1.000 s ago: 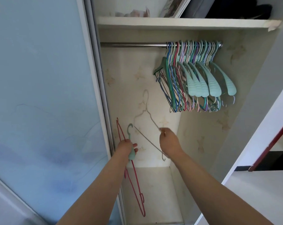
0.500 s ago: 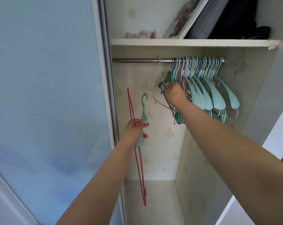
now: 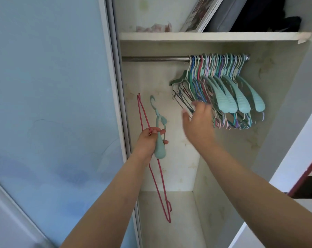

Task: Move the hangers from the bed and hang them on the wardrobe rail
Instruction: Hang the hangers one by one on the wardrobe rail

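A steel wardrobe rail runs under the shelf. Several hangers, mint, blue, pink and wire, hang bunched at its right end. My left hand grips two hangers together: a red wire hanger that dangles down, and a mint plastic hanger with its hook pointing up. My right hand is below the bunch, fingers spread and holding nothing, just in front of the lowest wire hangers.
A pale blue sliding door closes the left side, its frame beside my left hand. A white shelf above the rail carries a picture frame and dark bags. The rail's left half is bare.
My right hand hung the white wire hanger onto the rail at the left of the bunch, let go and dropped lower. My left hand rose slightly with its two hangers.
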{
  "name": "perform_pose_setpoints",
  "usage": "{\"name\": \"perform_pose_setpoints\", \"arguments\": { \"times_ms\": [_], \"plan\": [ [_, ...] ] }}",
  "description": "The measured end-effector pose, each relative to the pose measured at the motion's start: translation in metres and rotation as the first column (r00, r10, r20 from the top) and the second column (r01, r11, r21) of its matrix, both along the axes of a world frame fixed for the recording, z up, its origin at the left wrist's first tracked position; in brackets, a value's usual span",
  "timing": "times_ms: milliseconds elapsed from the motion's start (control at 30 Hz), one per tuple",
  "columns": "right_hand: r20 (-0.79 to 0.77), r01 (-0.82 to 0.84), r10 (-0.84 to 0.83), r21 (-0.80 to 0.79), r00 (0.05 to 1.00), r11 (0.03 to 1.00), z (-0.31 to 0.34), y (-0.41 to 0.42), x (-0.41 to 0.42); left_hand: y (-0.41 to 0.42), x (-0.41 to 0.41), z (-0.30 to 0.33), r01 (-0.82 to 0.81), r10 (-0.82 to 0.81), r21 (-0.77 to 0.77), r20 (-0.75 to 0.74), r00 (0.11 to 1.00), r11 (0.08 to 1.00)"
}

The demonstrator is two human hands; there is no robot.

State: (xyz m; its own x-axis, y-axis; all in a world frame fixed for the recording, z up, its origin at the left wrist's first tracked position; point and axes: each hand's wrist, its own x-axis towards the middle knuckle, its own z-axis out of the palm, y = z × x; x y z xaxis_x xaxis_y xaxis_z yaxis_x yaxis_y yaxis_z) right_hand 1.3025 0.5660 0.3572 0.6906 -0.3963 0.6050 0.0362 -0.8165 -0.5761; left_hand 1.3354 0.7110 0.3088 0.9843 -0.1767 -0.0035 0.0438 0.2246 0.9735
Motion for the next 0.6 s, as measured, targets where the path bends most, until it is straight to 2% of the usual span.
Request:
{"name": "perform_pose_setpoints", "arguments": {
  "times_ms": [33, 67, 100, 133, 167, 300, 367, 400, 500, 600],
  "plan": [
    [-0.177, -0.147, 0.177, 0.168, 0.968, 0.975, -0.005, 0.014, -0.013, -0.004, 0.001, -0.003, -0.008, 0.008, 0.012, -0.001, 1.0, 1.0],
    [-0.38, -0.208, 0.347, 0.36, 0.858, 0.909, -0.01, 0.027, -0.024, -0.007, 0.002, -0.005, -0.011, 0.011, 0.051, 0.001, 1.0, 0.999],
    [-0.504, -0.197, 0.466, 0.496, 0.727, 0.845, -0.014, 0.037, -0.032, -0.011, 0.003, -0.008, -0.014, 0.013, 0.104, 0.007, 1.0, 0.994],
    [-0.547, -0.178, 0.527, 0.565, 0.65, 0.806, -0.02, 0.042, -0.037, -0.015, 0.001, -0.01, -0.013, 0.012, 0.155, 0.009, 1.0, 0.988],
    [-0.539, -0.176, 0.55, 0.593, 0.638, 0.786, -0.024, 0.043, -0.041, -0.018, -0.001, -0.012, -0.008, 0.006, 0.195, 0.009, 1.0, 0.981],
    [-0.451, -0.244, 0.567, 0.592, 0.69, 0.768, -0.036, 0.023, -0.049, -0.031, -0.009, -0.018, 0.028, -0.032, 0.22, 0.017, 0.999, 0.975],
    [-0.414, -0.232, 0.458, 0.488, 0.787, 0.841, -0.043, 0.011, -0.049, -0.035, -0.012, -0.014, 0.061, -0.063, 0.224, 0.002, 0.998, 0.973],
    [-0.382, -0.205, 0.381, 0.427, 0.842, 0.881, -0.047, 0.004, -0.049, -0.036, -0.01, -0.014, 0.056, -0.065, 0.278, 0.023, 0.998, 0.959],
    [-0.38, -0.127, 0.289, 0.399, 0.879, 0.908, -0.05, -0.016, -0.055, -0.035, 0.004, -0.016, -0.148, 0.092, 0.443, 0.146, 0.985, 0.884],
    [-0.415, -0.089, 0.274, 0.412, 0.868, 0.907, -0.059, -0.033, -0.068, -0.034, 0.02, -0.02, -0.295, 0.272, 0.311, 0.116, 0.955, 0.903]
  ]
}}
